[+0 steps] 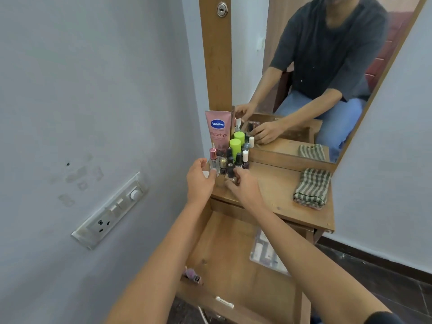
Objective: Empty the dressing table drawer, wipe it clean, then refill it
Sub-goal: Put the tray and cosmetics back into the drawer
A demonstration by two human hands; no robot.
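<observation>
The left hand (201,181) curls beside a small clear glass bottle with a pink cap (213,161). Its fingertips meet the base, but I cannot tell whether it truly grips. The right hand (243,187), just beside it, pinches a little nail-varnish bottle with a black cap (230,173).

Both bottles stand at the near edge of a tight cluster of small cosmetic bottles (233,160) in the left back corner of the wooden dressing table top (278,195). Behind these stand a lime-green cylinder (235,147) and a tall pink Vaseline tube (217,130), against the mirror frame (217,66). A folded green-and-white striped cloth (312,188) lies well apart to the right.

Below, the wooden drawer (231,249) is pulled open. The forearms cross over it and hide part of a clear plastic pouch (263,251). A small pink bottle (192,274) lies blurred at its left wall.

A white switch panel (112,211) sits on the grey wall.
</observation>
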